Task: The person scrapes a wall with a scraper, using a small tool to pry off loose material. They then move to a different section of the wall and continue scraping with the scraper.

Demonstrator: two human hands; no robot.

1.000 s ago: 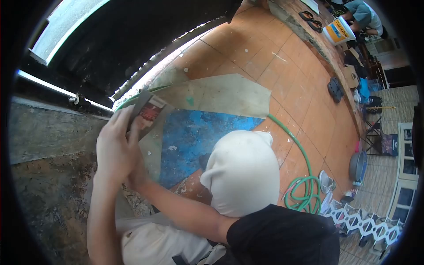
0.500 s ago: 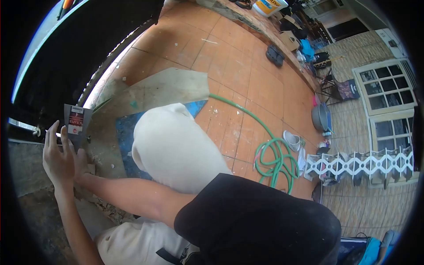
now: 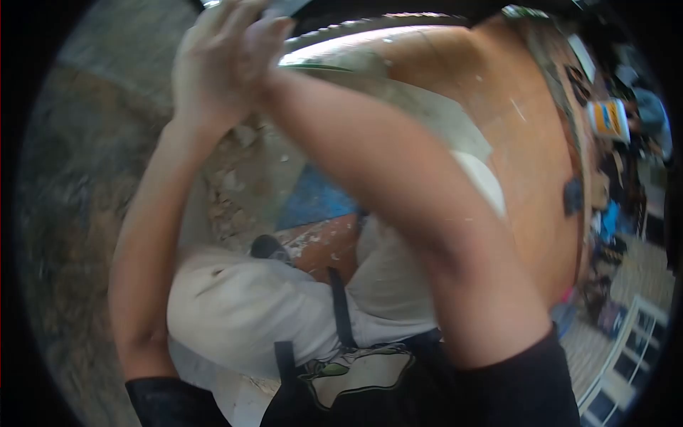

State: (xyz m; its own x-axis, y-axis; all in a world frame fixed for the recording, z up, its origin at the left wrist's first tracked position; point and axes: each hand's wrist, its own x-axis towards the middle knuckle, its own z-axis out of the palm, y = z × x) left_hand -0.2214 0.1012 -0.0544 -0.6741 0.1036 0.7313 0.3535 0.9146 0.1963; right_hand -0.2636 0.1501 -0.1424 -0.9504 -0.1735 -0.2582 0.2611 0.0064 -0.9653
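Both hands are raised together at the upper left, blurred by motion. My left hand (image 3: 210,67) overlaps my right, and its fingertips run up to the top edge of the view, so their hold cannot be made out. Beside it, my right hand (image 3: 265,50) has its fingers curled; what they hold is too smeared and hidden to name. The scraper is not clearly visible now. Below the hands lie broken debris (image 3: 231,185) and a blue sheet (image 3: 316,199). My bent legs in pale trousers (image 3: 249,306) are underneath.
A rough dark wall or ground surface (image 3: 85,213) fills the left side. Orange floor tiles (image 3: 533,164) extend to the right, partly under a greyish sheet (image 3: 445,117). A white and yellow bucket (image 3: 608,119) stands at the right, near dark footwear (image 3: 573,196).
The view has swung left and down. Both hands now appear higher and nearer, and the scraper seen between them earlier is no longer clear. The green hose coil has left the view.
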